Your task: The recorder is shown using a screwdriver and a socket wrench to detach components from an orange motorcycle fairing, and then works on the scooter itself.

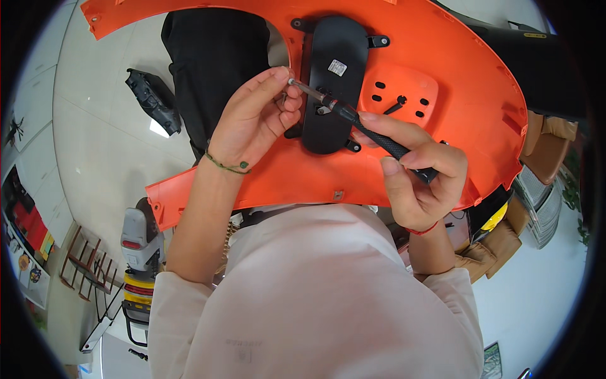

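Right hand (424, 165) grips screwdriver (385, 144), slanted above black oval part (338, 47) on orange panel (476, 148). Left hand (259, 110) half curled, fingertips by screwdriver's tip; whether pinching, cannot tell; detail there too small. Screwdriver hides some of oval part. Panel cut off at top; its support unclear. Pale tiled floor (104, 63) left, brown chair (546, 158) right.

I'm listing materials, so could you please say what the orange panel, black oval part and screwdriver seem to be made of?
Orange panel: probably moulded plastic, satin, judging by smooth curves and even colour. Black oval part: likely matte plastic, given its dull surface. Screwdriver: shaft apparently metal, from its sheen; handle matte, finely textured, plastic or coated metal.
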A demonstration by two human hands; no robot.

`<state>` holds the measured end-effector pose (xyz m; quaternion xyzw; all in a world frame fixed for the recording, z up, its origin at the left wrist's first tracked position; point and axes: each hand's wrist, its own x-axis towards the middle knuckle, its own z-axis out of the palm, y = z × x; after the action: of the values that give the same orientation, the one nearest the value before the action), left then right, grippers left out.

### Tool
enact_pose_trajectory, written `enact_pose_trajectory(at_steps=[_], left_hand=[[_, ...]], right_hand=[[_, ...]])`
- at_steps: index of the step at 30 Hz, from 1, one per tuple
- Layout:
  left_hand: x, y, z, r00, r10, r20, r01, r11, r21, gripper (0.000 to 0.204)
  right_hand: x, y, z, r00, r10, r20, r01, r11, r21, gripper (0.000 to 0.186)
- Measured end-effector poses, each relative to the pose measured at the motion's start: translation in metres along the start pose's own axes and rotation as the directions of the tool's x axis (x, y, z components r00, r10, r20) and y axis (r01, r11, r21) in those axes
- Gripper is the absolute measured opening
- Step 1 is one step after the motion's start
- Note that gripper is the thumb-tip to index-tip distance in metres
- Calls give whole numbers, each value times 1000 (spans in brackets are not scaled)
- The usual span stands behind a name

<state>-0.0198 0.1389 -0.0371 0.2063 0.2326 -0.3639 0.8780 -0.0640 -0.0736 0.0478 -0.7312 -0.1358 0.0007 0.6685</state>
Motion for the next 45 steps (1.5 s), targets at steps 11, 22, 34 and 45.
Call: enact_pose_trajectory(at_steps=[11, 22, 34, 45], left_hand=[[2, -4, -4, 1000, -11, 20, 11, 1000, 5, 14], [1, -3, 2, 997, -14, -78, 14, 1000, 0, 18], [8, -2, 14, 996, 19, -83, -23, 999, -50, 18], [49, 7, 34, 995, 82, 48, -64, 952, -300, 12]], right_hand=[[-3, 2, -1, 1000, -17, 18, 19, 998, -68, 23], [-9, 4, 12, 991, 50, -123, -50, 999, 3, 21], [-10, 8, 6, 991, 101, -88, -92, 991, 93, 23], [34, -2, 7, 981, 35, -189, -95, 942, -322, 23]])
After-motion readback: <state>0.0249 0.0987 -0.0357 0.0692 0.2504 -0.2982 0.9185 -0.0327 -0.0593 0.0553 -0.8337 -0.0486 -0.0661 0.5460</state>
